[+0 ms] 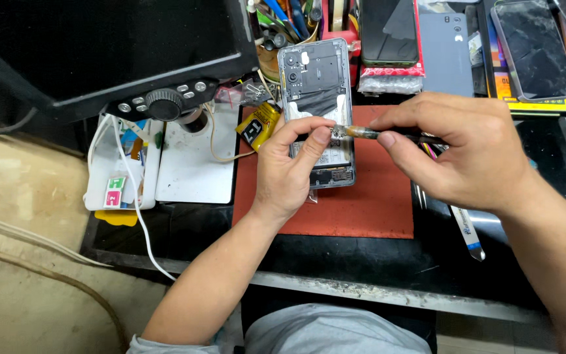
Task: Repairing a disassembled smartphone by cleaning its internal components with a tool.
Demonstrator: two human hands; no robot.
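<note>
On the bench: red mat (361,210) over black top; clutter behind
Left hand (287,172): closed around opened phone (316,98), standing on mat
Right hand (456,147): pinching a thin tool (361,133), tip at phone

The left hand (289,167) covers the lower left edge of the opened phone (316,98) – the right hand (463,151) hides most of the thin tool (361,133); the dark monitor (99,46) is cut off at the top edge
</note>
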